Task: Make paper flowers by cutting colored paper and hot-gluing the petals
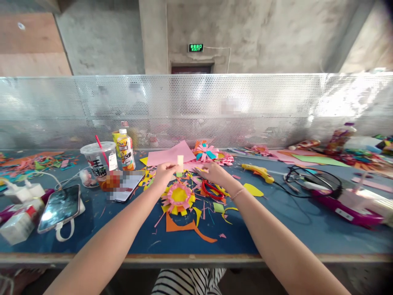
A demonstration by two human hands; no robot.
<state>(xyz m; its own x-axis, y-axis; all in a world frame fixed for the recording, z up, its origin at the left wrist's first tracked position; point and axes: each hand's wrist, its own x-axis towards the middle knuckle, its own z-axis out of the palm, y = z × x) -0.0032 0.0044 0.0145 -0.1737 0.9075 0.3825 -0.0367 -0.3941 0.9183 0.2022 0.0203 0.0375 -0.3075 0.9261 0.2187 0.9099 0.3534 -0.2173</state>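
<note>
The pale strip (180,160) stands with its long axis upright, pinched between the closed fingertips of the left hand (165,173), left of the right hand (216,173), whose curled fingers, contents indiscernible, adjoin red scissors (213,195).

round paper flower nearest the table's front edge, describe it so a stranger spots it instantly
Start at the middle of the blue table and find the cut orange paper near its front edge. Just beyond it lies a round paper flower. Its yellow centre inside a pink ring sets it apart from the flower farther back, which shows teal.
</note>
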